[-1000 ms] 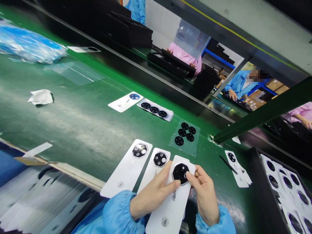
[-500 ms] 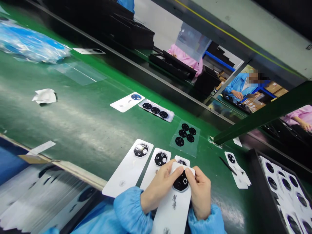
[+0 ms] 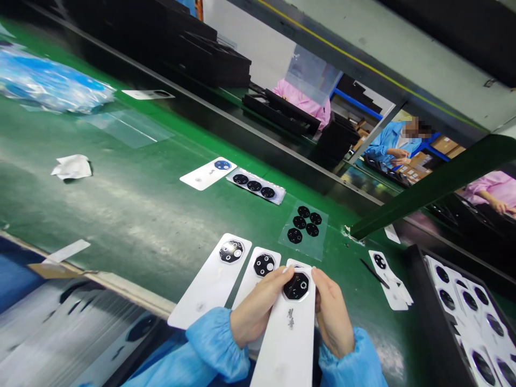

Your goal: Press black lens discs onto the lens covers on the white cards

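Observation:
A white phone back panel (image 3: 288, 346) with a black eight-sided camera plate (image 3: 296, 287) near its top is tilted up between my two hands. My left hand (image 3: 256, 306) grips its left edge, thumb by the camera plate. My right hand (image 3: 334, 312) is closed along the right edge, thumb at the top corner. Behind them on the green bench lie two more white panels, the left panel (image 3: 217, 282) and the middle panel (image 3: 252, 279), each with a black camera plate. Another panel is mostly hidden behind the held one.
Beyond lie a clear sheet (image 3: 318, 247) of black plates, a strip of plates (image 3: 255, 186) and a blue-plated panel (image 3: 203, 177). At right are black tweezers (image 3: 374, 273) and a black tray (image 3: 419, 322) of panels. A green post (image 3: 427, 185) slants across. Co-workers sit beyond.
Both thumbs have moved off the camera plate to the panel's side edges, so more of the plate shows. My right hand has shifted slightly outward. The view has shifted a little.

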The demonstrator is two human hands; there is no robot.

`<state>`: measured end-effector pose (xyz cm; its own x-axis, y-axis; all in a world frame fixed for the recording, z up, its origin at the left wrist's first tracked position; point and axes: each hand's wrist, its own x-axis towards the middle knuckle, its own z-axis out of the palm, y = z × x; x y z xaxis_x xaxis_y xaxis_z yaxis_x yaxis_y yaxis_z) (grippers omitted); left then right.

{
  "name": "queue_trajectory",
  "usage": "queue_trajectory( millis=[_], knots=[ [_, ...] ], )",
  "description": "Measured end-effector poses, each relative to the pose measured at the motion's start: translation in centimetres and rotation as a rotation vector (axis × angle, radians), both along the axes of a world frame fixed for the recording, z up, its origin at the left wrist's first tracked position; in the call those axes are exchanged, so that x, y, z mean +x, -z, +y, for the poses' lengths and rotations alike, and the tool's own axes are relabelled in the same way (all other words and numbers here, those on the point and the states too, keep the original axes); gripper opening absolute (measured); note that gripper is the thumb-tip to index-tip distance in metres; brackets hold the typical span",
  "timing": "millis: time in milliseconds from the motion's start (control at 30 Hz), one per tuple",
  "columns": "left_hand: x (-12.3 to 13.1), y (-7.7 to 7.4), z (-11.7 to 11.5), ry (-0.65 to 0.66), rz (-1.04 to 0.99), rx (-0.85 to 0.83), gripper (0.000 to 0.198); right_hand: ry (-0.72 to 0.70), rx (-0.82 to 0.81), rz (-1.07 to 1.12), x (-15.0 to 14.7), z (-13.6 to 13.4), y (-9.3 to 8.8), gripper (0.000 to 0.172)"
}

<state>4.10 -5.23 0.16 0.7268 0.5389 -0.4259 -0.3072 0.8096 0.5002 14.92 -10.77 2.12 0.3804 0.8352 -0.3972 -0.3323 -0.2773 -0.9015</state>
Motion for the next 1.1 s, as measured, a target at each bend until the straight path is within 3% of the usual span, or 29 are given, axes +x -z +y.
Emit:
queue_trajectory(
  millis=[333,533,767,967,1100],
  knots=[
    [-1.1,-0.5,0.9,0.069,0.074,0.015,0.035,0.009,-0.093,0.186,0.9,0.7,-0.1,0.033],
    [-0.8,-0.4,1.0,0.062,0.085,0.003,0.034,0.026,-0.132,0.2,1.0,0.9,0.2,0.039],
    [-0.7,-0.5,1.0,0.08,0.069,0.042,0.031,0.022,-0.086,0.158,1.2,0.9,0.6,0.033],
    [-0.8,-0.6,0.8,0.109,0.127,0.264,0.059,0.025,-0.042,-0.004,1.1,0.6,0.5,0.041],
    [-1.1,-0.8,1.1,-0.062,0.249,0.421,0.053,-0.155,0.004,-0.107,0.6,-1.0,0.5,0.043]
  ],
)
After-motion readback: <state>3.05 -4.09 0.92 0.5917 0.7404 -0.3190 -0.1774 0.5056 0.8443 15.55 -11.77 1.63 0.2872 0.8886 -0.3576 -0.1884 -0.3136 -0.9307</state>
